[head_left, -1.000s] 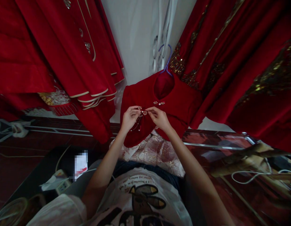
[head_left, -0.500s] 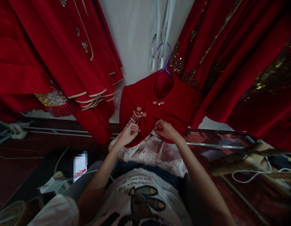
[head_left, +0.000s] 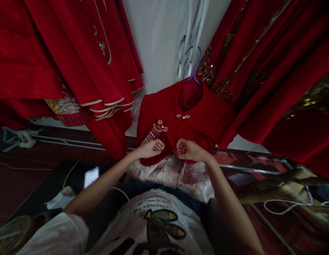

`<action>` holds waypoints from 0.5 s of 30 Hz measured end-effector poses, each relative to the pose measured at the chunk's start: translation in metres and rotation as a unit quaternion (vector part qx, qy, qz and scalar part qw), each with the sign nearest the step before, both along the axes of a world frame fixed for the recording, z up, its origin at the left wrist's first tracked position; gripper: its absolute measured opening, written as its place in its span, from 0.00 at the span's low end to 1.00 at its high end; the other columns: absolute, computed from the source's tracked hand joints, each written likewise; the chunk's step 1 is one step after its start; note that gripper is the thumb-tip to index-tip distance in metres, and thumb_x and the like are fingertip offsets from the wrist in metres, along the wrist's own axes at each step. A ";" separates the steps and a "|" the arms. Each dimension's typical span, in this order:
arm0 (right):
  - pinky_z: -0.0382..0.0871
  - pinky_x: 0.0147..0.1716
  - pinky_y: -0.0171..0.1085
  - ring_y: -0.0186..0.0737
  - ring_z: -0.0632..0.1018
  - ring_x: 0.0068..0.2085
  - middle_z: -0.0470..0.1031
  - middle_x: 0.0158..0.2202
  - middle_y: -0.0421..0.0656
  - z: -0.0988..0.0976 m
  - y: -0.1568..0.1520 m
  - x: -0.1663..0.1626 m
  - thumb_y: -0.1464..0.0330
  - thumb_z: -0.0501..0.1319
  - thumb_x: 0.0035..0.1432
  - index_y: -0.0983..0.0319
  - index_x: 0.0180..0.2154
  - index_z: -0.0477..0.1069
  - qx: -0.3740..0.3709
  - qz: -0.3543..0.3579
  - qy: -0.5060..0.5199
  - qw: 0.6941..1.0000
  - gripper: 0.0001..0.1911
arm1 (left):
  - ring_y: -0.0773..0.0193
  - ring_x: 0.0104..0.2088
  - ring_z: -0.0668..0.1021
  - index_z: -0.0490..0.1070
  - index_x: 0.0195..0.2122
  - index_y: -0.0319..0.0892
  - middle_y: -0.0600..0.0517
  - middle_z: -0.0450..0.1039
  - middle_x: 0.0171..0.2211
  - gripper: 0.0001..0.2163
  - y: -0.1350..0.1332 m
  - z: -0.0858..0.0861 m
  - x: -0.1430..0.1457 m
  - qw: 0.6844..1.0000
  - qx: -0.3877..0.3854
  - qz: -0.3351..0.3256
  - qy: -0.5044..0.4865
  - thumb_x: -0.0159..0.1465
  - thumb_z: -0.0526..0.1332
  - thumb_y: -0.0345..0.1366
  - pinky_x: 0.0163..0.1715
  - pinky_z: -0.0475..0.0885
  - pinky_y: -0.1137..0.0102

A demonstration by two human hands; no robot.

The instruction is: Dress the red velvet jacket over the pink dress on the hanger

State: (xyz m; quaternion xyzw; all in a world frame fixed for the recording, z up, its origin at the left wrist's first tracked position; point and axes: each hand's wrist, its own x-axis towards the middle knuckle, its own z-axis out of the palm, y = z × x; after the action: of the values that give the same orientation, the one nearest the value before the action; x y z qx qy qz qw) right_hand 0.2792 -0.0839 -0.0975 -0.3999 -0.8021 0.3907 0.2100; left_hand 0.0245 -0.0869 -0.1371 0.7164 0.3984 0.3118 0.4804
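Observation:
A red garment (head_left: 164, 106) hangs in front of me on a purple hanger (head_left: 194, 76). Below its neckline sits a row of beaded flowers (head_left: 183, 116), and on its left side a tasselled bead ornament (head_left: 154, 131). My left hand (head_left: 151, 148) is closed in a pinch in front of the garment's lower left part; a tiny pale spot shows at its fingertips, too small to name. In my right hand (head_left: 192, 150) a small beaded flower ornament (head_left: 178, 151) is pinched at the lower front. Patterned pinkish fabric (head_left: 172, 173) lies below, across my lap.
More red garments (head_left: 100, 81) with gold trim hang at the left, and sequined red ones (head_left: 260, 71) at the right. A pale metal rail (head_left: 66, 141) runs low behind. Looped white cable (head_left: 281, 209) and wooden pieces lie at the right. A dark surface (head_left: 60, 180) holds a white device.
My left hand has moved right, off the tassel ends and closer to my right hand. The right hand keeps its pinch, slightly lower. The view has shifted a little.

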 end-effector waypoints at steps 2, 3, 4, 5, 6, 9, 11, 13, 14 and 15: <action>0.65 0.27 0.30 0.32 0.72 0.27 0.71 0.26 0.35 0.004 -0.007 -0.008 0.73 0.64 0.43 0.60 0.34 0.66 -0.009 0.015 0.019 1.000 0.13 | 0.66 0.36 0.81 0.73 0.40 0.39 0.47 0.79 0.36 0.12 -0.003 -0.003 0.001 1.000 -0.009 0.015 -0.025 0.54 0.64 0.27 0.41 0.76 0.68; 0.65 0.27 0.30 0.32 0.73 0.27 0.71 0.26 0.36 0.003 -0.009 -0.015 0.74 0.64 0.43 0.60 0.35 0.66 -0.001 0.013 0.026 1.000 0.13 | 0.66 0.36 0.81 0.73 0.40 0.39 0.47 0.79 0.36 0.12 -0.004 -0.005 0.002 0.999 -0.013 0.025 -0.040 0.54 0.64 0.28 0.41 0.76 0.67; 0.65 0.27 0.30 0.32 0.73 0.28 0.72 0.26 0.36 -0.001 -0.010 -0.022 0.75 0.64 0.44 0.60 0.35 0.67 0.014 0.003 0.032 0.999 0.13 | 0.66 0.35 0.82 0.74 0.39 0.39 0.47 0.80 0.36 0.11 -0.005 -0.007 0.003 0.998 -0.016 0.033 -0.056 0.53 0.65 0.28 0.41 0.77 0.67; 0.65 0.27 0.30 0.32 0.74 0.28 0.72 0.27 0.36 -0.006 -0.011 -0.030 0.75 0.63 0.44 0.61 0.35 0.67 0.033 -0.014 0.038 0.999 0.13 | 0.65 0.35 0.82 0.74 0.38 0.39 0.47 0.80 0.35 0.11 -0.004 -0.009 0.004 0.996 -0.019 0.041 -0.071 0.52 0.66 0.28 0.41 0.77 0.67; 0.66 0.27 0.30 0.32 0.74 0.28 0.72 0.28 0.37 -0.013 -0.010 -0.039 0.76 0.63 0.45 0.61 0.35 0.67 0.055 -0.035 0.046 0.997 0.13 | 0.65 0.34 0.82 0.74 0.36 0.39 0.48 0.80 0.33 0.10 -0.004 -0.011 0.005 0.995 -0.020 0.052 -0.085 0.52 0.67 0.28 0.40 0.77 0.67; 0.68 0.29 0.31 0.33 0.75 0.29 0.74 0.31 0.39 -0.036 -0.005 -0.057 0.74 0.62 0.50 0.61 0.36 0.68 0.105 -0.114 0.078 0.985 0.09 | 0.64 0.32 0.82 0.75 0.33 0.38 0.49 0.80 0.31 0.09 -0.002 -0.016 0.007 0.990 -0.017 0.092 -0.109 0.50 0.69 0.31 0.40 0.77 0.67; 0.70 0.31 0.32 0.33 0.75 0.30 0.74 0.32 0.41 -0.047 -0.001 -0.063 0.74 0.61 0.52 0.62 0.37 0.69 0.119 -0.142 0.089 0.979 0.08 | 0.65 0.32 0.82 0.75 0.34 0.37 0.48 0.80 0.31 0.11 -0.002 -0.017 0.008 0.987 -0.019 0.119 -0.108 0.50 0.70 0.32 0.40 0.77 0.67; 0.70 0.32 0.32 0.33 0.75 0.30 0.75 0.33 0.41 -0.052 0.002 -0.063 0.74 0.61 0.53 0.62 0.38 0.69 0.120 -0.143 0.092 0.978 0.08 | 0.65 0.33 0.82 0.75 0.35 0.36 0.48 0.81 0.32 0.11 -0.004 -0.017 0.008 0.986 -0.030 0.134 -0.100 0.50 0.70 0.34 0.42 0.77 0.67; 0.70 0.33 0.32 0.33 0.76 0.31 0.75 0.33 0.42 -0.051 0.002 -0.062 0.74 0.60 0.54 0.62 0.38 0.70 0.119 -0.137 0.093 0.979 0.07 | 0.65 0.33 0.82 0.75 0.35 0.36 0.48 0.81 0.32 0.12 -0.004 -0.016 0.009 0.985 -0.035 0.139 -0.095 0.51 0.70 0.34 0.42 0.77 0.67; 0.70 0.34 0.32 0.33 0.76 0.31 0.76 0.33 0.42 -0.050 0.002 -0.061 0.74 0.60 0.55 0.62 0.38 0.70 0.119 -0.130 0.094 0.980 0.07 | 0.65 0.33 0.82 0.75 0.35 0.35 0.48 0.81 0.33 0.12 -0.005 -0.016 0.010 0.985 -0.036 0.144 -0.089 0.51 0.70 0.34 0.42 0.77 0.67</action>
State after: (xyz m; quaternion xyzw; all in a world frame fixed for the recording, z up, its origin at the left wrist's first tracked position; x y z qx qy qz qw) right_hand 0.2180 -0.0818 -0.1479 -0.4346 -0.7607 0.2974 0.3795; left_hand 0.0346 -0.0924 -0.1531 0.6031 0.4638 0.4259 0.4896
